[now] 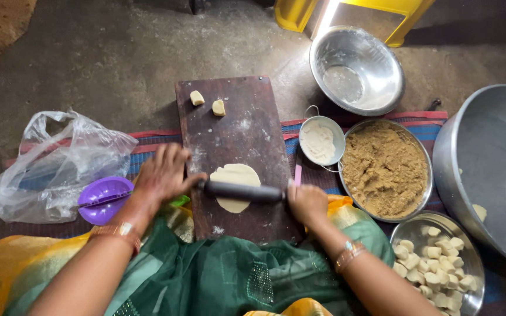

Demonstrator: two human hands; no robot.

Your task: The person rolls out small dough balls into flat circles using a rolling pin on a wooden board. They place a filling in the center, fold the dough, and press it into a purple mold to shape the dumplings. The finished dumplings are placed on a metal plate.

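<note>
A dark wooden board [238, 131] lies on a striped mat in front of me. On it rests a flattened round of pale dough [235, 175], with a dark rolling pin [244, 191] lying across it. My left hand [162, 175] presses on the pin's left end, palm down. My right hand [307, 202] rests on the pin's right end. Two small dough pieces [207, 103] sit at the far end of the board.
Right of the board: a small bowl of flour [321, 142], a pan of brown crumbly filling [385, 168], a bowl of several dough pieces [437, 260], a large steel pot [490, 169], an empty steel bowl [355, 70]. Left: purple mould [103, 199], plastic bag [60, 167].
</note>
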